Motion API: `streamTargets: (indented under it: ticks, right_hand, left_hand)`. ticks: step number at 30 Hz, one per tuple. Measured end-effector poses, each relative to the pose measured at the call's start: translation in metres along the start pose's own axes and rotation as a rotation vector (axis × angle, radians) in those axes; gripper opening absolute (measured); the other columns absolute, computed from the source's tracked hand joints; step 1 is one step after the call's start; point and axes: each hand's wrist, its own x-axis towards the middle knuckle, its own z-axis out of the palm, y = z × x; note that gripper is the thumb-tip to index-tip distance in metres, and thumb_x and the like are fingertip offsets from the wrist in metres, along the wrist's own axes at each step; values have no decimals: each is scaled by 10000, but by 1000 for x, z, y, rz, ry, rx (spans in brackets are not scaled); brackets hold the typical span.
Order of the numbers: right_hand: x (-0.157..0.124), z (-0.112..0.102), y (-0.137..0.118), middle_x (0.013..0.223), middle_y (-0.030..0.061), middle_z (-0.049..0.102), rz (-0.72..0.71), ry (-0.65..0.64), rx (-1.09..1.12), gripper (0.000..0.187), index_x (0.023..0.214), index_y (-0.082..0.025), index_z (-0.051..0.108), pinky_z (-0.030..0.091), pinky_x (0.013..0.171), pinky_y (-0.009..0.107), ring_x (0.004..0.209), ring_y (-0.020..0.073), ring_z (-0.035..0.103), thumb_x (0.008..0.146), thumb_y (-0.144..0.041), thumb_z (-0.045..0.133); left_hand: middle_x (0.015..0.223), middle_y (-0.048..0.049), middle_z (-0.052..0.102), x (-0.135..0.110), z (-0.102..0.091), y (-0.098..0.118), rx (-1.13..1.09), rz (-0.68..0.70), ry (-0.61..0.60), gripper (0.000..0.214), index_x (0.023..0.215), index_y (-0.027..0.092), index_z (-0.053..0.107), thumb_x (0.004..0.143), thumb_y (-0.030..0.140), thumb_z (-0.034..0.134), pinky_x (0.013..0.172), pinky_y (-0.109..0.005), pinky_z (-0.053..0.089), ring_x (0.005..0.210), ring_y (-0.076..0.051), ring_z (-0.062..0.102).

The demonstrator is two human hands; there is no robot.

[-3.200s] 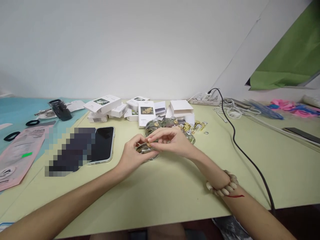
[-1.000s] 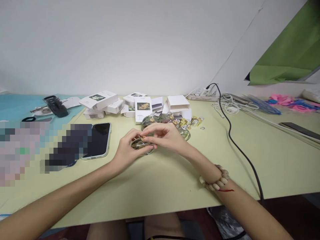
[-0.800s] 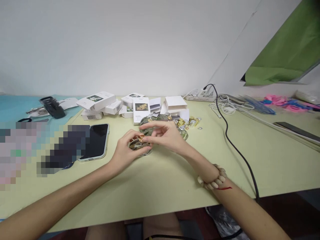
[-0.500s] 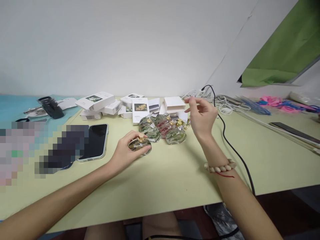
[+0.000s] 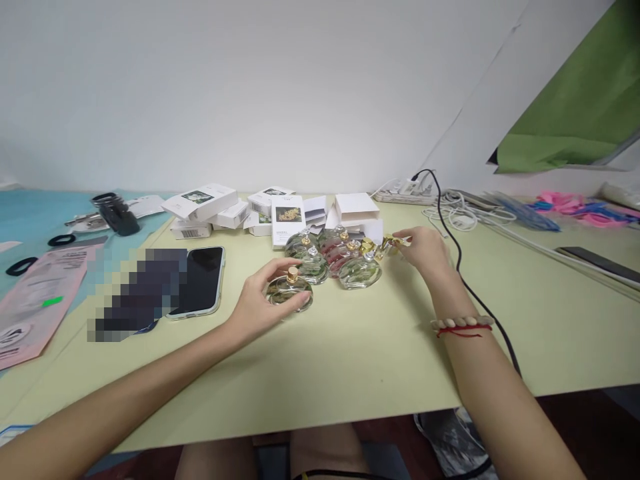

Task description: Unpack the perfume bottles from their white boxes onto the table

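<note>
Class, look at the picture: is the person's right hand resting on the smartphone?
No: the right hand reaches the small gold caps, far from the smartphone.

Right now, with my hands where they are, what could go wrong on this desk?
The right hand reaches among the small gold caps, close beside the clustered glass bottles; a nudge could topple one. The left hand steadies a round bottle near the phone, so a spill might reach it. The black cable passes by the right wrist and could snag.
</note>
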Motion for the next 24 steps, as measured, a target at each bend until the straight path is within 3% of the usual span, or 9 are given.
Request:
streamTargets:
  ticks: [8,19,24]
  right_hand:
    - [3,5,0,1000,119,655,-19,-45,-45,296,1017,-225,680,375,603,312,910,275,579,765,-274,532]
    - [0,6,-3,952,114,666,-19,-40,-20,318,1018,-204,679,390,629,310,896,261,584,733,-244,543]
    - [2,2,1,887,89,668,-23,33,33,313,998,-193,678,411,643,330,821,247,587,701,-241,591]
  left_hand:
    - [926,-34,590,0,-1,-5,-20,126,125,143,940,211,580,851,285,497,775,-270,439,880,-145,560]
    - [895,-36,586,2,-3,-7,-26,144,93,144,877,198,606,863,278,487,752,-262,418,868,-142,538]
    - [882,-47,569,2,-3,-6,-35,137,84,184,863,188,641,866,281,482,772,-268,422,858,-139,537]
